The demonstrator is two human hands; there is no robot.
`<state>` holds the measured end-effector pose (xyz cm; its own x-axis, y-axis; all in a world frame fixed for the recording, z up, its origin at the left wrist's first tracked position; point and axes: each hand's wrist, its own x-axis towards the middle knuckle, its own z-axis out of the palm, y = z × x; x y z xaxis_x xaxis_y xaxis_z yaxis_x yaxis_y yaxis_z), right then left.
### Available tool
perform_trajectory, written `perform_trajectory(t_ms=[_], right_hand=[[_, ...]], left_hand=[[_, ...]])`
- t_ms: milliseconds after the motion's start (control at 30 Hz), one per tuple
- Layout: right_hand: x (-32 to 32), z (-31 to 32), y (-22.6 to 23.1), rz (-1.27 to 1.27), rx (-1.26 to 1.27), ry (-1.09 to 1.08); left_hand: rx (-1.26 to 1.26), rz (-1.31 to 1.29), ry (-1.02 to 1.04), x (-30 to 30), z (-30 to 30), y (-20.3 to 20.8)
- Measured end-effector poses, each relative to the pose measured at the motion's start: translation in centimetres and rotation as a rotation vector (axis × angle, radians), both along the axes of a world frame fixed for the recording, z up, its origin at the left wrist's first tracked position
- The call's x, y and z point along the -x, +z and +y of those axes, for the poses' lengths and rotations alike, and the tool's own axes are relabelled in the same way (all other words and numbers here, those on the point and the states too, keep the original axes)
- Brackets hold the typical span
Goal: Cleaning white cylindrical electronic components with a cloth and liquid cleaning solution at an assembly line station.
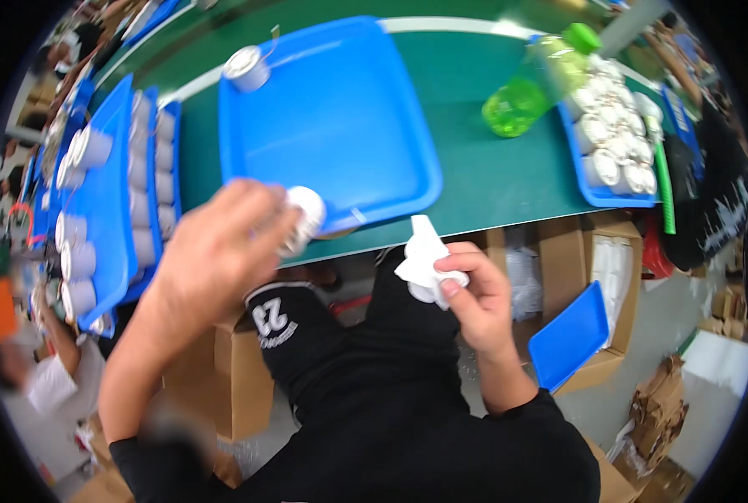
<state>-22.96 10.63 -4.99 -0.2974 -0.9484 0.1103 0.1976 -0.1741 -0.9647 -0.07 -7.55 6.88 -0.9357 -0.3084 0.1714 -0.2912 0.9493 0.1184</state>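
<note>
My left hand (223, 239), smeared a little by motion, is closed on a white cylindrical part (307, 210) at the near left corner of a large blue tray (332, 126). Part of the cylinder is hidden behind the fingers. To its right, just off the table's near edge, my right hand (483, 293) pinches a crumpled white cloth or tissue (424, 260) between thumb and fingers. Another white cylindrical part (246, 69), with a thin wire, stands in the tray's far left corner.
Stacked blue trays (110, 210) of white cylinders stand at the left. A green bottle (521, 105) and a blue tray (617, 199) full of white parts are at the right. Below the green table (466, 180) are cardboard boxes (240, 377) and a tilted blue tray (571, 335). People work nearby.
</note>
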Motion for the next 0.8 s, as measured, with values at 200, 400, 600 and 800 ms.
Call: perform_trajectory(t_ms=[200, 400, 600, 800], right_hand=[[2.8, 1.0, 0.4, -0.234, 0.094, -0.26], [7.2, 1.5, 0.6, -0.332, 0.099, -0.392], [9.9, 1.3, 0.2, -0.401, 0.142, -0.423], [13.8, -2.3, 3.9, -0.362, 0.438, -0.683]], left_hand=[[-0.172, -0.163, 0.072, 2.2, -7.1, -1.3], [-0.242, -0.286, 0.167, 2.9, -7.3, -0.5], [-0.185, 0.076, 0.134, 12.5, -6.1, 1.4], [-0.71, 0.574, 0.087, 29.4, -6.3, -6.3]])
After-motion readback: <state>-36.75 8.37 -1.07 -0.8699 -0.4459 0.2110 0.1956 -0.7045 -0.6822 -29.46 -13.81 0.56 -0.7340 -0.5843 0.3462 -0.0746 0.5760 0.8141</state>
